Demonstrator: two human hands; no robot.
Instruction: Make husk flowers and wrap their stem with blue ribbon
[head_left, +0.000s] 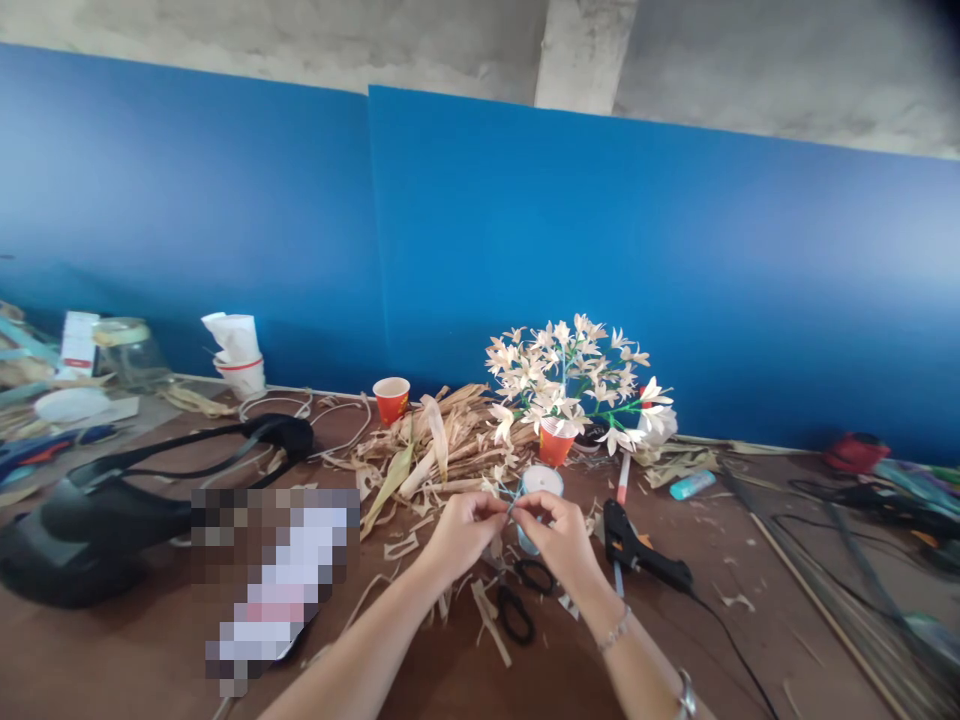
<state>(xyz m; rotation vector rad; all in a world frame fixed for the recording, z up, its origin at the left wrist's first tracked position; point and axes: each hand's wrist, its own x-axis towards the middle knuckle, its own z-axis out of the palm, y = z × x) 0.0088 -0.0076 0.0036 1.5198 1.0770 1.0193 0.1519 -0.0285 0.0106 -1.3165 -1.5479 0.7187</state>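
Observation:
My left hand (466, 532) and my right hand (559, 538) meet in front of me, fingertips pinched together on the thin stem of a small cream artificial flower (493, 485). Its petals show just above my left fingers; my fingertips hide part of the stem. Right behind my hands stands a light-blue and white cup (541, 481). Black-handled scissors (516, 612) lie on the table below my hands. To the right of my right hand rests a black glue gun (641, 550) with a cord.
A bunch of similar flowers (570, 375) stands in a red paper cup (556, 442). Dried husks (442, 440) are heaped beside another red cup (392, 402). At left lie a black headset (90, 520) and a blurred-out phone-like object (285, 580). A blue partition (637, 240) rises behind.

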